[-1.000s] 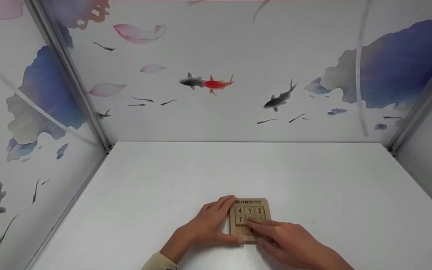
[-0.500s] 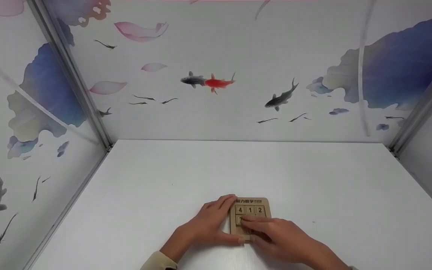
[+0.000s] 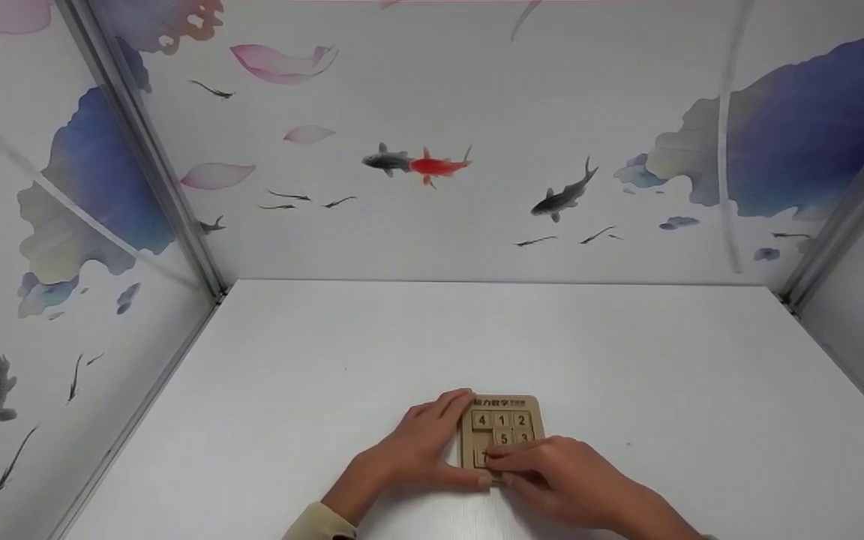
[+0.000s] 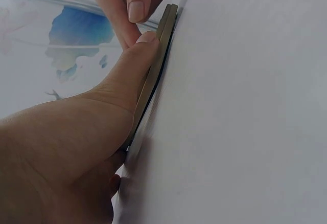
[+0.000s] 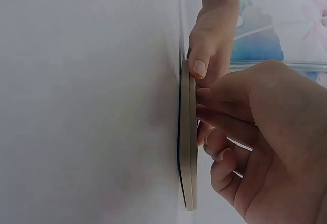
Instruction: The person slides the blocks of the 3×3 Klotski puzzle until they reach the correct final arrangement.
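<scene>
A wooden number sliding puzzle [image 3: 509,401] lies on the white table. Its top row reads 4, 1, 2; tiles 5 [image 3: 504,439] and 3 show below, right of a bare slot. My left hand [image 3: 421,450] holds the puzzle's left side, fingers by the far left corner and thumb along the near edge. With its fingertips, my right hand [image 3: 578,476] presses on the 7 tile [image 3: 480,457] in the lower left of the grid. In the right wrist view its outer fingers [image 5: 223,169] are bent clear of the board. The hand covers the lower right tiles.
White table [image 3: 327,345] surface surrounds the puzzle. Printed panels [image 3: 477,240] with fish and petals stand at the back and both sides, joined by grey metal posts [image 3: 154,165].
My right fingertips have moved left from the middle tile onto the 7, then toward me. The 7 has slid down one row, uncovering the slot above it. My left hand stays put.
</scene>
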`<act>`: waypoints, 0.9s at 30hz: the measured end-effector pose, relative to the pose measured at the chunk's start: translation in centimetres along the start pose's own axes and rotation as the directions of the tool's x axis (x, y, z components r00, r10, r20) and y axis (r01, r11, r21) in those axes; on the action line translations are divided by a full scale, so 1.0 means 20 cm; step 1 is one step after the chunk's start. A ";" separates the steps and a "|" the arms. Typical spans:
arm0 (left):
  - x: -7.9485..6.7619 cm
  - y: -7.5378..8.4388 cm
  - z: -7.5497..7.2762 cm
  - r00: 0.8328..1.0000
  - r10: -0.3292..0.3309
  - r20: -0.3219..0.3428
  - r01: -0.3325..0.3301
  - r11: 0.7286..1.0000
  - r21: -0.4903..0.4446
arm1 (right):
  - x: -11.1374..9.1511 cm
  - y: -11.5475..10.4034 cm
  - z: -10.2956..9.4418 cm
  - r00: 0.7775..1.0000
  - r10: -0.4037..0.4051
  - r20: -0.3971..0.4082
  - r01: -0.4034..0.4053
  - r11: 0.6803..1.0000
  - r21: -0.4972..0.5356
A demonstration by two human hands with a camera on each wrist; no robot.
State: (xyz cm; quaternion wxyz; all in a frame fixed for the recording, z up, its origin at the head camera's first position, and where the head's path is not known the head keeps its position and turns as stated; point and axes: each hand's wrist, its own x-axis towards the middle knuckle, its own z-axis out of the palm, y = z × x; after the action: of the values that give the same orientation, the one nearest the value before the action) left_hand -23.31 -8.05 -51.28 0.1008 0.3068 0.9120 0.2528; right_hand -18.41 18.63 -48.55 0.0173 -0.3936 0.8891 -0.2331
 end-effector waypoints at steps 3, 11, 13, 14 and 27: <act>0.00 0.00 0.00 1.000 0.012 -0.005 -0.012 1.000 0.006 | 0.00 0.00 0.00 0.999 -0.031 -0.034 0.030 0.999 -0.018; -0.01 0.00 0.00 1.000 0.008 0.006 -0.008 1.000 -0.001 | 0.01 0.02 0.00 0.989 0.147 0.002 -0.147 0.989 -0.018; -0.01 0.00 0.00 1.000 0.005 0.011 -0.005 1.000 0.004 | 0.02 0.03 0.00 0.985 0.175 0.010 -0.175 0.984 -0.031; -0.01 0.00 0.00 1.000 0.003 0.015 -0.003 1.000 0.002 | 0.02 0.03 0.00 0.983 0.183 0.016 -0.183 0.983 -0.034; -0.01 0.01 -0.01 1.000 0.005 0.019 -0.005 1.000 -0.029 | 0.03 0.04 0.01 0.991 0.126 0.038 -0.124 0.991 -0.058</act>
State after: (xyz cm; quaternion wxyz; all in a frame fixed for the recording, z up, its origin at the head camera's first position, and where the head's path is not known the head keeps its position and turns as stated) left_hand -23.18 -8.14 -51.02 0.1134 0.3100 0.9065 0.2633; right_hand -19.43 18.59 -48.92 0.0394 -0.3422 0.9176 -0.1984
